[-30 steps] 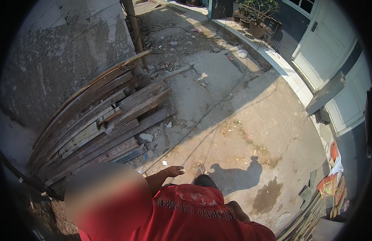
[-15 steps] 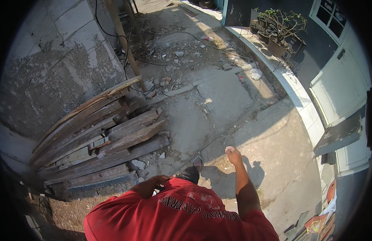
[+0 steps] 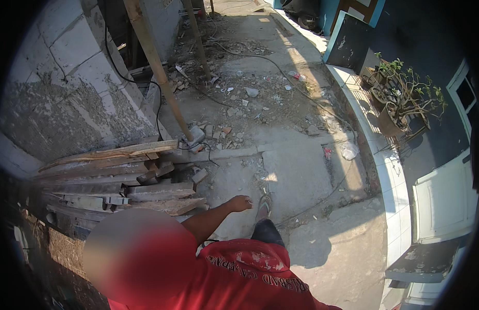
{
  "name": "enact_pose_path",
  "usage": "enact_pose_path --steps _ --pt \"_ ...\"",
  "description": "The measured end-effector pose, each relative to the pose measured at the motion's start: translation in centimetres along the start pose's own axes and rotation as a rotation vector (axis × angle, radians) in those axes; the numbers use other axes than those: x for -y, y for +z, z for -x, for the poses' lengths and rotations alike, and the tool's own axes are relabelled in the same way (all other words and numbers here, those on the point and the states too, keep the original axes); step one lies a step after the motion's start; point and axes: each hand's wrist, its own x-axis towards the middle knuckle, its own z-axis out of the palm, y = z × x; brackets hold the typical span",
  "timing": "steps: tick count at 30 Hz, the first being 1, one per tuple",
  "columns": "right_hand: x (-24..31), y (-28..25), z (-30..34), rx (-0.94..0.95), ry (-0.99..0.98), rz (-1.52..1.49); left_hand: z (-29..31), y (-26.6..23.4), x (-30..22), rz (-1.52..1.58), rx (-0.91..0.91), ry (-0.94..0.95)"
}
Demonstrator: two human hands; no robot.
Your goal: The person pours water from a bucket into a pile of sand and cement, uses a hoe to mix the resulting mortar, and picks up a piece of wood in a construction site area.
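Note:
My left hand swings forward in front of my red shirt, above the concrete path. Its fingers are loosely bent, a little apart, and I see nothing held in them. Close by on the ground is my foot in a sandal. To the left of the hand lies a stack of old wooden planks and beams, apart from it. My right hand is out of the picture; only a bit of that sleeve shows at the lower edge.
A bamboo pole leans by a rough block wall at left. Rubble and a long cable lie ahead. Along the right runs a white tiled ledge with potted plants and a white door.
I have stepped forward along the path. My left hand has swung from beside my body out ahead. My right hand, earlier raised in front, has dropped out of view.

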Motion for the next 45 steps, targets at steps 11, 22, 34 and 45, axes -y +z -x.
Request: enact_pose_path --steps 11,22,34,45 --pt "37.7 -37.3 -45.1 -0.574 -0.685 0.412 -9.6 -12.2 -2.6 -0.296 0.040 -0.329" --pt "81.0 -36.5 -51.9 0.061 -0.736 0.122 -22.7 -28.9 -0.8 -0.008 -0.024 -0.755" --pt "99.0 -38.4 -63.8 0.272 -0.898 0.885 -32.9 -55.8 10.7 -0.234 0.126 -0.367" --pt "120.8 -44.7 -82.3 0.312 -1.133 1.289 -36.0 -74.7 17.8 0.294 -0.351 -0.175"
